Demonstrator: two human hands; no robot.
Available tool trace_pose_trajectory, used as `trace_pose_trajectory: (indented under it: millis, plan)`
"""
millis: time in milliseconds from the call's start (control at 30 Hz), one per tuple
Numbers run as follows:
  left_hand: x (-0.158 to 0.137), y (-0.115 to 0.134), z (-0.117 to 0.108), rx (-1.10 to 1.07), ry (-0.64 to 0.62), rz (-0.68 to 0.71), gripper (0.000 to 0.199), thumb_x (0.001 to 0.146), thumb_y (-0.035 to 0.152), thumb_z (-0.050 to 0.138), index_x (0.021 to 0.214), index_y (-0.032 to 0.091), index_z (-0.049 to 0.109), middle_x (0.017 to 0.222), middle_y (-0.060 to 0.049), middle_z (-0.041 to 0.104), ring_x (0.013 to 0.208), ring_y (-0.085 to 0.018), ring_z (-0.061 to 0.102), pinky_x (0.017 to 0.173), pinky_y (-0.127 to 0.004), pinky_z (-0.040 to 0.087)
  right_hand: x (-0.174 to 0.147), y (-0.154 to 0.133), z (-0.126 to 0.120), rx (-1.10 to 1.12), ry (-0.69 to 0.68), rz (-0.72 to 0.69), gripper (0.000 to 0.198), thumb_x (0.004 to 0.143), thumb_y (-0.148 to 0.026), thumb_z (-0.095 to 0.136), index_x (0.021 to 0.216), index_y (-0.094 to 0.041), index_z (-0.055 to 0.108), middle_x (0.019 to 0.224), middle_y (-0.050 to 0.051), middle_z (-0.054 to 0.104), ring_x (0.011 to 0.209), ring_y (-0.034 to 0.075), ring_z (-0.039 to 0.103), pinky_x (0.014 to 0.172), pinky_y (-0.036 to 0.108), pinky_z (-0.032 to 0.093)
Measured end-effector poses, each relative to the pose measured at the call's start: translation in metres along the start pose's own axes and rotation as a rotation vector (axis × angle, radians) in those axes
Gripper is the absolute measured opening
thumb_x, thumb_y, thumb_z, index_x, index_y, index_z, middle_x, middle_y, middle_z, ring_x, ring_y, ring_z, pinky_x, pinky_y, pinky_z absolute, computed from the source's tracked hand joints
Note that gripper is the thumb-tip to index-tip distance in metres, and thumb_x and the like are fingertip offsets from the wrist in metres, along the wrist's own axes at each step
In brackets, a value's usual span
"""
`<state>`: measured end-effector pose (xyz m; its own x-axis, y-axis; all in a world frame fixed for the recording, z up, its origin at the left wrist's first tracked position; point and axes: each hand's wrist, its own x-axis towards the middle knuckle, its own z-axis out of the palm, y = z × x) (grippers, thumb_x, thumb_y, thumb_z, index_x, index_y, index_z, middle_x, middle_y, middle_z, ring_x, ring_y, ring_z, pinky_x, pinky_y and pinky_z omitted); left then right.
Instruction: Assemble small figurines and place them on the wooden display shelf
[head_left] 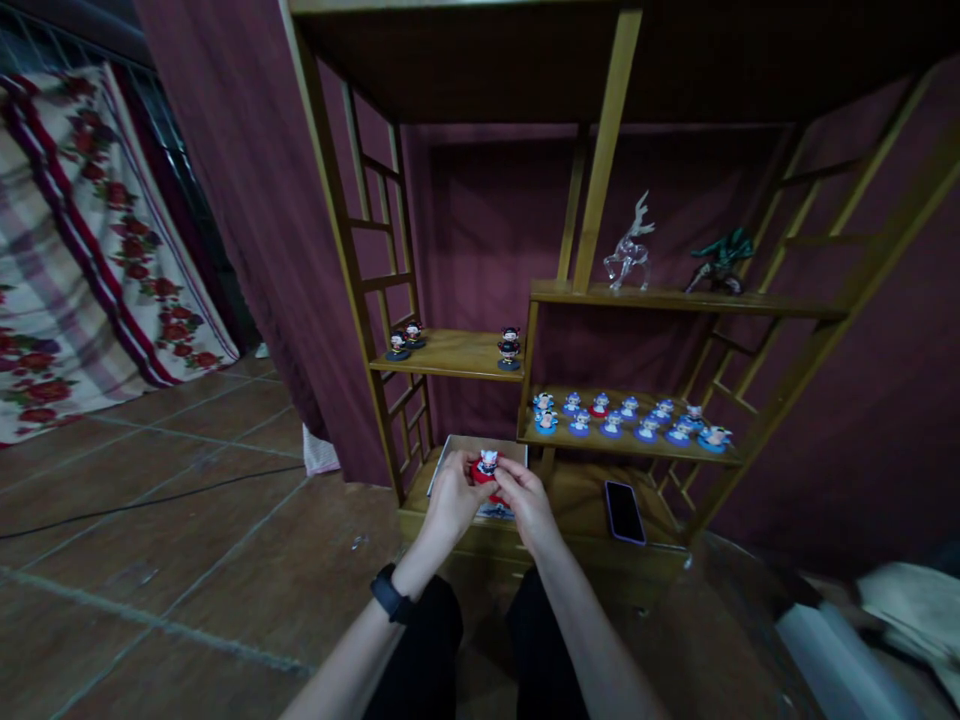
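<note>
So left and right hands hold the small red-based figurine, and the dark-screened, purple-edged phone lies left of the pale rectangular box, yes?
Not left: the head view shows the phone lying right of the box. The left hand and right hand do hold the figurine.

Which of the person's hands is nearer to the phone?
Right. The right hand is left of the phone, across a gap; the left hand is farther left, on the far side of the red-based figurine.

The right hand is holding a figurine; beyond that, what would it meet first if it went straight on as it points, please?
Beyond the figurine, the right hand would probably meet the left hand first, at the figurine's other side; exact depth is hard to judge.
</note>
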<state>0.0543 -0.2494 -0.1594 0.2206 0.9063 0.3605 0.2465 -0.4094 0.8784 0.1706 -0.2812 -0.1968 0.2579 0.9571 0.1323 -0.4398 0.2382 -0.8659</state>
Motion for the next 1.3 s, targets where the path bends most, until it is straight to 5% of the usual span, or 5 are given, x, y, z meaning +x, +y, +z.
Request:
trace_pose_trajectory:
  millis: [267,567,900,1300]
  plan:
    - [0.0,-0.012,0.002,-0.096,-0.045,0.02,0.04,0.057,0.023,0.072,0.094,0.015,0.06,0.085,-0.007,0.063,0.074,-0.018,0.06,0.069,-0.03,0.047,0.0,-0.003,-0.002,0.047,0.018,0.068,0.037,0.063,-0.036,0.071,0.094,-0.018,0.064,0.097,0.007,0.068,0.086,0.021,0.063,0.08,0.034,0.048]
    - [-0.005,-0.013,-0.003,0.095,-0.027,0.075,0.029,0.06,0.023,0.071,0.087,0.017,0.063,0.082,-0.005,0.061,0.072,-0.017,0.058,0.067,-0.029,0.045,0.0,-0.009,-0.004,-0.145,-0.119,0.036,0.032,0.065,-0.035,0.068,0.093,-0.02,0.064,0.091,0.003,0.068,0.08,0.018,0.062,0.074,0.03,0.05]
    - [-0.008,-0.022,-0.005,0.11,-0.02,0.05,0.031,0.056,0.024,0.074,0.084,0.016,0.063,0.079,-0.004,0.059,0.063,-0.015,0.056,0.061,-0.027,0.045,0.004,-0.001,-0.011,-0.205,-0.121,0.088,0.028,0.062,-0.033,0.07,0.087,-0.019,0.068,0.079,0.0,0.069,0.066,0.015,0.061,0.068,0.028,0.048]
    - [-0.033,-0.015,0.0,0.474,-0.124,0.339,0.033,0.082,0.012,0.043,0.114,0.022,0.045,0.111,-0.008,0.048,0.102,-0.021,0.053,0.086,-0.033,0.044,0.005,0.023,-0.012,0.057,-0.043,0.157,0.034,0.059,-0.024,0.072,0.093,-0.022,0.066,0.098,0.004,0.067,0.095,0.019,0.06,0.084,0.032,0.047]
